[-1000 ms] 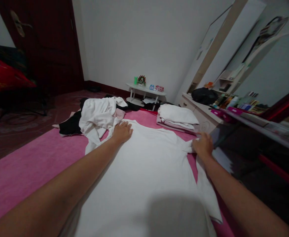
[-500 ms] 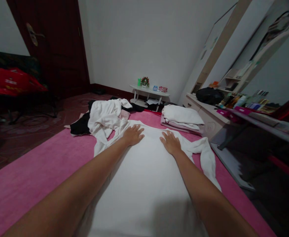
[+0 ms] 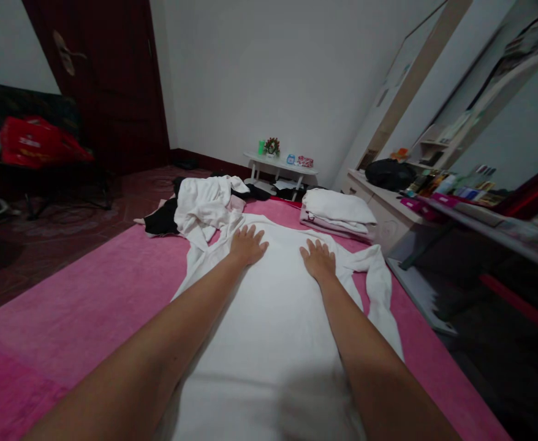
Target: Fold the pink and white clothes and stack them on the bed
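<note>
White shirt [image 3: 269,318] spread flat on pink blanket [image 3: 89,294]. Your left hand [image 3: 247,244] and right hand [image 3: 318,260] lie palm-down on shirt's far end, fingers splayed, gripping nothing, arms outstretched. Folded stack [image 3: 336,211] just beyond shirt.

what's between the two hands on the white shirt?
Head view: only bare shirt cloth. The left hand and right hand lie flat on the white shirt, apart, with nothing else between them.
</note>
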{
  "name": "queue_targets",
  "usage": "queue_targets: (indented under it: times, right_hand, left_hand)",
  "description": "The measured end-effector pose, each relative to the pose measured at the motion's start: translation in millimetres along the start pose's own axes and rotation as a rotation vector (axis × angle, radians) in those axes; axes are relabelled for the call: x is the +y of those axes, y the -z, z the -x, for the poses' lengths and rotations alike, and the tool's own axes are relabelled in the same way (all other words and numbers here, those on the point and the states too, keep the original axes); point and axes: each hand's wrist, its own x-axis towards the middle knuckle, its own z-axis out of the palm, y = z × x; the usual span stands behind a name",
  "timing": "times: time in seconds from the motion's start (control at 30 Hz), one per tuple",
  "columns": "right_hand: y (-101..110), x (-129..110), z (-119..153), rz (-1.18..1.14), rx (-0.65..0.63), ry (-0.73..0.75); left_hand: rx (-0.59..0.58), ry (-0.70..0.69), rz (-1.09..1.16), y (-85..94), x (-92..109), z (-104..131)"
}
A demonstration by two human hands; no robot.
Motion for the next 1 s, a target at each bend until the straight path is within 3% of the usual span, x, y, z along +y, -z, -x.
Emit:
queue_targets:
  times: [0.5,0.73,0.9,1.0]
  right_hand:
    - [-0.4,4.4,-1.0,-0.015,0.009,0.012]
    - [3.2,30.6,-9.4,-0.011,0.133,0.114]
    - [11.5,46.6,-15.6,-0.012,0.28,-0.101]
    - [14.8,54.8,-21.8,-0.034,0.292,-0.201]
  left_hand:
    - [0.032,-0.009,-0.002,-3.8,-0.5,-1.9]
    - [0.058,-0.131,-0.056,-1.1,-22.2,-17.9]
    - [0.183,0.002,-0.112,-2.2,-35.8,-37.2]
    - [0.209,0.066,-0.14,-1.3,-38.0,-46.6]
